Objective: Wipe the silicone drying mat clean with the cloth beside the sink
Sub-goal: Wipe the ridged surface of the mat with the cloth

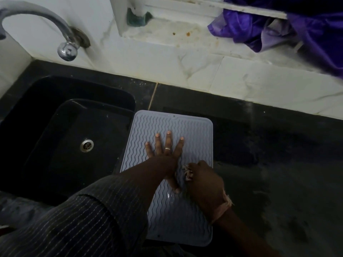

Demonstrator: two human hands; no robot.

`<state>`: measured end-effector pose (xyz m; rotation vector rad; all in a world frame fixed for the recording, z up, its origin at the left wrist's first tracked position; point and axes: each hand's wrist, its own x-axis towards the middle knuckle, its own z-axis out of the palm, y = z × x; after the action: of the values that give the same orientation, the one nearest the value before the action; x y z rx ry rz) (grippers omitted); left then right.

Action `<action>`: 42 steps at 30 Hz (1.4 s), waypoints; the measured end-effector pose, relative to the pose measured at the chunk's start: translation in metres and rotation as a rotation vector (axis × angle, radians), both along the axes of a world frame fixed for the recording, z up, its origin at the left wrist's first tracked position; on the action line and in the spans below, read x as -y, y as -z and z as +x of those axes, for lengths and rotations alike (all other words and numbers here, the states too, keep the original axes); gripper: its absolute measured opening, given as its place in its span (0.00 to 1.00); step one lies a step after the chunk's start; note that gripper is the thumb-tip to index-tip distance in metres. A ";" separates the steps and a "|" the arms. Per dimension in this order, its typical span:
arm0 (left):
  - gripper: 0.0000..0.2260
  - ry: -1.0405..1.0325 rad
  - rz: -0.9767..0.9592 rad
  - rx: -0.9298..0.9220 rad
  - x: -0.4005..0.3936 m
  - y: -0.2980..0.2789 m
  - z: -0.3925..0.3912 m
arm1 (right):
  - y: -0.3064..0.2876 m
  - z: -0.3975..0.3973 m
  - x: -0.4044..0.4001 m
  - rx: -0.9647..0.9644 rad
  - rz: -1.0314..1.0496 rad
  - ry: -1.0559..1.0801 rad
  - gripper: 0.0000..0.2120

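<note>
A pale grey silicone drying mat with wavy ridges lies on the dark counter just right of the sink. My left hand presses flat on the mat's middle, fingers spread, a ring on one finger. My right hand is closed over a small bunched cloth at the mat's right side; only a light scrap of it shows between the fingers. A wet patch glistens on the mat below my left thumb.
A black sink with a metal drain sits to the left, a chrome tap above it. The dark counter stretches right, with wet smears. White tiled wall behind; purple fabric hangs at top right.
</note>
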<state>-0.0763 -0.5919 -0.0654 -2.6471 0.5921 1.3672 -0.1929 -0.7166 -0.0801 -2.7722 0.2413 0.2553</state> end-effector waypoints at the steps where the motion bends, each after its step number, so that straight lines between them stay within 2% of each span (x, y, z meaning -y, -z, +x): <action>1: 0.78 -0.001 0.013 -0.009 0.001 -0.001 0.001 | 0.001 0.004 0.003 0.011 -0.018 -0.002 0.12; 11: 0.79 -0.009 0.059 -0.054 0.005 -0.006 0.005 | -0.004 0.093 0.025 0.077 -0.066 0.026 0.12; 15: 0.78 -0.011 0.067 -0.058 0.006 -0.007 0.006 | 0.000 0.129 0.035 0.167 -0.039 0.044 0.14; 19: 0.79 -0.013 0.066 -0.061 0.006 -0.006 0.007 | 0.004 0.154 0.041 0.181 -0.099 0.066 0.10; 24: 0.79 -0.014 0.068 -0.057 0.007 -0.007 0.007 | 0.006 0.150 0.034 0.140 -0.129 0.086 0.11; 28: 0.78 -0.019 0.082 -0.054 0.006 -0.008 0.006 | -0.002 0.120 0.024 0.076 -0.135 0.003 0.11; 36: 0.77 -0.014 0.075 -0.042 0.009 -0.011 0.005 | -0.010 0.047 0.010 -0.035 0.050 -0.005 0.11; 38: 0.78 -0.012 0.089 -0.052 0.009 -0.009 0.006 | -0.010 0.052 0.021 -0.072 0.155 0.003 0.11; 40: 0.78 -0.010 0.097 -0.067 0.009 -0.009 0.007 | -0.005 0.069 0.036 -0.067 0.230 0.053 0.15; 42: 0.79 -0.004 0.099 -0.069 0.009 -0.009 0.007 | 0.001 0.092 0.049 0.052 0.226 0.154 0.17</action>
<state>-0.0691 -0.6010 -0.0565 -2.5342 0.5127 1.4542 -0.1007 -0.7660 -0.0810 -2.5186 0.3861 0.1607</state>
